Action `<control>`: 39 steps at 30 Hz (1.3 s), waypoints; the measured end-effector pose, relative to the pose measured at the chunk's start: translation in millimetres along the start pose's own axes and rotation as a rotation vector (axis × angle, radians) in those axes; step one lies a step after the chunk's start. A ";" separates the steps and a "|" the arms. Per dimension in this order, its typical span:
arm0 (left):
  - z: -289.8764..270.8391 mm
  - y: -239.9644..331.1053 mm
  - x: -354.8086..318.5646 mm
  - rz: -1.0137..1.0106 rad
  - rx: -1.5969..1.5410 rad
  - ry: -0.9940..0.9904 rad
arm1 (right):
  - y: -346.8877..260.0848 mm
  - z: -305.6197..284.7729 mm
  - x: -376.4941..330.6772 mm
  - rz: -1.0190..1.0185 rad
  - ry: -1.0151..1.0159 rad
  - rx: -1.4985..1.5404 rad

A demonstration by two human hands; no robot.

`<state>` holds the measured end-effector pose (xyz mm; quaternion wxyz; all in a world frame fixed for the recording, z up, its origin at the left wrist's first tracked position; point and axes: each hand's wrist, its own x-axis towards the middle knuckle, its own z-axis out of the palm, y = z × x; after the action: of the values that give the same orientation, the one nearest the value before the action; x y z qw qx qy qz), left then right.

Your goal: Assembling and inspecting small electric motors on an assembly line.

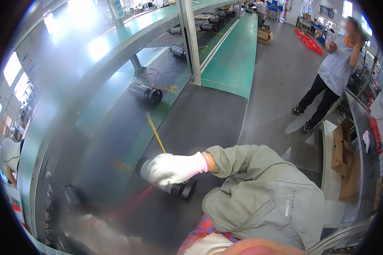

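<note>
On the dark work surface before me lies a black cylindrical motor with a dark round end piece. My right hand, in a white glove, is closed over its body and hides the middle of it. A thin yellow strip with a pale tip sticks up from behind this glove; how it is held is hidden. Blurred red wires run from the motor toward the lower left. My left hand is a pale smear low on the left, near the wires, and its fingers cannot be made out.
Another motor with red wires lies farther along the line, with several more beyond. A metal post and shelf rise above the line. A person stands at the right, near cardboard boxes. Another person is at far left.
</note>
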<state>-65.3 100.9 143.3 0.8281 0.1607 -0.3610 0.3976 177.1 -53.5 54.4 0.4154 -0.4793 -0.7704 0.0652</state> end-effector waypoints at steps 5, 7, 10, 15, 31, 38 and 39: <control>-80.4 -71.5 -47.1 -0.575 1.338 0.056 | -7.6 -12.9 -13.8 0.439 0.528 0.787; -107.1 -90.8 -67.9 -1.122 1.276 -0.257 | -25.5 -46.1 3.1 0.306 0.710 0.954; -96.4 -101.8 -52.1 -0.959 1.459 -0.719 | -60.0 -97.1 24.6 0.217 0.865 1.157; -92.5 -113.6 -29.0 -0.764 1.677 -1.196 | -97.9 -136.6 47.0 -0.092 0.674 1.236; -88.0 -106.7 5.5 -0.586 1.629 -1.650 | -103.4 -161.3 73.8 -0.089 0.327 1.343; -89.4 -112.5 -2.6 -0.758 1.524 -1.565 | -128.2 -159.5 64.1 -0.167 0.239 1.430; -88.0 -99.3 -4.7 -0.839 1.558 -1.492 | -124.4 -149.2 70.2 -0.212 0.187 1.494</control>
<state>50.9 84.3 81.4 0.1527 0.9296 -0.3353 0.0126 183.0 -108.5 253.4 0.6972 0.0021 -0.5249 0.4882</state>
